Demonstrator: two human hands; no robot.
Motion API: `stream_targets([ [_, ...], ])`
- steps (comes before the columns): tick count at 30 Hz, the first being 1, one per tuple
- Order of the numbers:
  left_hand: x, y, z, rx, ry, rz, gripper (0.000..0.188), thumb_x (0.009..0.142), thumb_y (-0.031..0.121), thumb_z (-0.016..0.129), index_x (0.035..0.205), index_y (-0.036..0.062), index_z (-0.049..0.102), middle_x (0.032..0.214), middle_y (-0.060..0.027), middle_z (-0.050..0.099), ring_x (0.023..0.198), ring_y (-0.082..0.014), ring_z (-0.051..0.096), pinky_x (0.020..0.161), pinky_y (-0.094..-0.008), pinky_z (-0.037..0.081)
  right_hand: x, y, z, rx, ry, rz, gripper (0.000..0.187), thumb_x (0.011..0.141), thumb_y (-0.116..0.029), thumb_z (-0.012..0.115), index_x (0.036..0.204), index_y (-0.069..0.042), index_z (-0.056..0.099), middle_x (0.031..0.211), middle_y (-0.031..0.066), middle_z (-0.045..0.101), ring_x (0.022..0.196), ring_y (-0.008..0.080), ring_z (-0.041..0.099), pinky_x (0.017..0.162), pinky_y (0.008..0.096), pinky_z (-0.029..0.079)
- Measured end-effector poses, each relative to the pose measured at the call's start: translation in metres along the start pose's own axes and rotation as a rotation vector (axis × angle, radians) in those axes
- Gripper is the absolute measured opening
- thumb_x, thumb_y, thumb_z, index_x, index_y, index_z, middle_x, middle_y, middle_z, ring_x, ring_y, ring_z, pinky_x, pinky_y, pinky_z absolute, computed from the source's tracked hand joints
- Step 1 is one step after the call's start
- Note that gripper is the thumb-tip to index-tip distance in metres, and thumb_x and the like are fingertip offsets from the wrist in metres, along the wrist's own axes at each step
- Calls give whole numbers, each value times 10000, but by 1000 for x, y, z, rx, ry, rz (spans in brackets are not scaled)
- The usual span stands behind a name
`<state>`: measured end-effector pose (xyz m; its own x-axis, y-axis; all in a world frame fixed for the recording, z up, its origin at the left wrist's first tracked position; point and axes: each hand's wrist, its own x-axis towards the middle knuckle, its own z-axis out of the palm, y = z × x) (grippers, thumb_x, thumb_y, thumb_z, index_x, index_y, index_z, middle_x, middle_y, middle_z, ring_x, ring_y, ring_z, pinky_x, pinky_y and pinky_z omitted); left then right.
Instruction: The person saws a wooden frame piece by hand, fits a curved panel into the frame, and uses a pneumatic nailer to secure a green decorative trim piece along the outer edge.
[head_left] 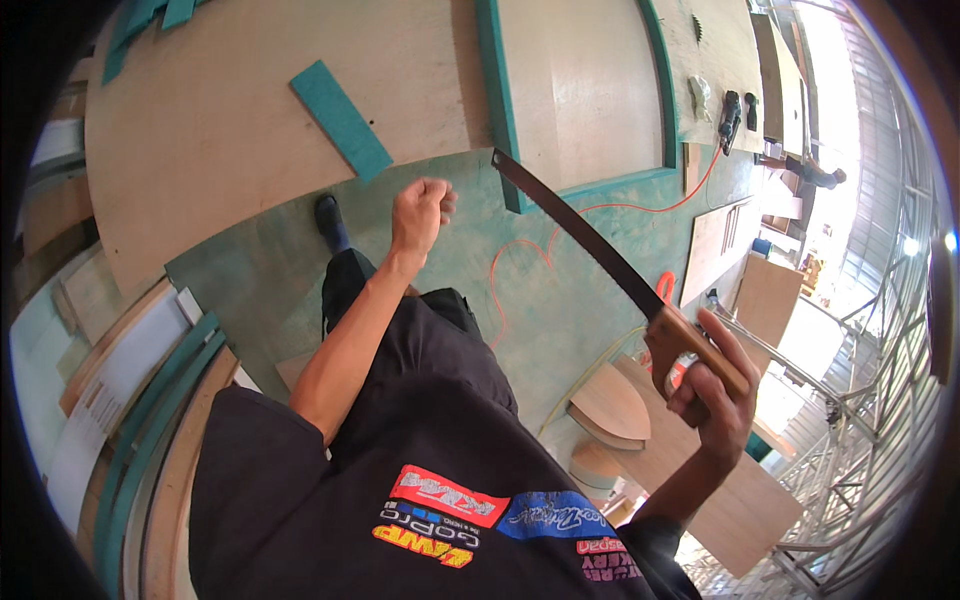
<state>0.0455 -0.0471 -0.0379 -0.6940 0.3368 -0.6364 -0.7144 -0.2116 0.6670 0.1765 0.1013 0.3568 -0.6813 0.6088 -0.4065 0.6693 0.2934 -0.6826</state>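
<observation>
My right hand [715, 385] grips the wooden handle of a handsaw [600, 260]; its long dark blade slants up and left over the floor, the tip near a teal-edged plywood panel [575, 90]. My left hand [420, 210] hangs in front of me as a closed fist with nothing in it. Below it my dark trousers and one dark shoe [328, 215] stand on a green-stained board [560, 290].
A large plywood sheet [230, 120] with a loose teal strip [340, 118] lies at the upper left. An orange cable [530, 250] runs across the floor to power tools [730, 115] at the top right. Curved wooden offcuts [610, 405] lie below the saw. Stacked boards [120, 400] fill the left.
</observation>
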Motion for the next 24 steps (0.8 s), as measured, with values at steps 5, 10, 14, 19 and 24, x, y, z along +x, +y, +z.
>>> stream_targets([
  [5,14,86,-6,177,76,464,276,944,278,648,897,8,671,777,-72,683,710,-134,641,627,-300,513,49,-10,35,-83,-124,236,466,927,-126,678,1350,41,579,671,-10,567,495,29,457,441,189,352],
  [10,78,118,48,881,-106,412,587,859,589,713,834,3,695,774,-130,714,700,-259,708,617,-367,557,78,-6,75,-269,-160,203,451,947,-159,688,1330,58,590,813,21,670,667,46,568,583,198,456],
  [14,94,111,93,1060,-179,281,551,906,544,665,833,0,706,782,-170,720,776,-330,739,650,-430,602,89,14,95,-326,-127,176,416,940,-160,690,1291,54,622,984,101,726,847,109,643,765,244,515],
  [19,103,85,96,986,-145,337,419,969,388,621,888,-15,702,828,-200,725,817,-352,740,683,-444,609,98,26,102,-398,-100,197,365,932,-153,692,1237,45,660,1026,111,734,901,125,662,821,260,527],
  [24,111,91,94,1066,-169,334,340,942,324,640,948,-11,698,867,-213,724,843,-368,734,738,-445,603,78,26,89,-301,-69,156,349,935,-149,695,1227,39,665,1035,116,731,900,129,661,819,257,522],
])
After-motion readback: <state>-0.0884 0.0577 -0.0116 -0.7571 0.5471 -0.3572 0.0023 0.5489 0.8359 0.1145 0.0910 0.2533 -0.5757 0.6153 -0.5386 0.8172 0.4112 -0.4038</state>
